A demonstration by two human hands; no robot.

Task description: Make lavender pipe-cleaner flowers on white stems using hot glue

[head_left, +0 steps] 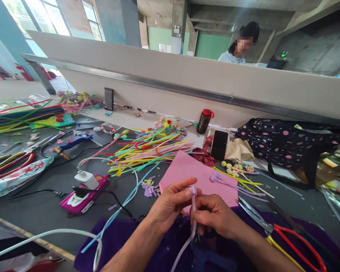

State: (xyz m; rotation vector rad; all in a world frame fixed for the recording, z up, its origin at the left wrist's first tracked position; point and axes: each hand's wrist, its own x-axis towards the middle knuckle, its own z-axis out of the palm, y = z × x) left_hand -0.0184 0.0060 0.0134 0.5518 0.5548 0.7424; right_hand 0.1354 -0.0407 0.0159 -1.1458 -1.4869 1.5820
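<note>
Between the thumb and fingers of my left hand (171, 200) is the coiled head of a lilac pipe-cleaner flower (193, 190). My right hand (212, 215) pinches its stem just below the head, and the stem's tail hangs down toward the purple cloth (99, 241). Both hands are over the near edge of a pink sheet (184, 173). Finished-looking lilac pieces (219, 178) with long stems lie on the sheet's right side. Left of the sheet are short lilac cut bits (150, 190). A dark blue object (209, 260) below my right hand is too blurred to name.
Red-and-yellow-handled scissors (269, 227) lie at the right. A magenta power strip (86, 194) with cables sits at the left, beyond it a blue glue gun (76, 141). Farther back are bundled pipe cleaners (150, 147), a phone (219, 145), a bottle (204, 121) and a patterned bag (277, 143).
</note>
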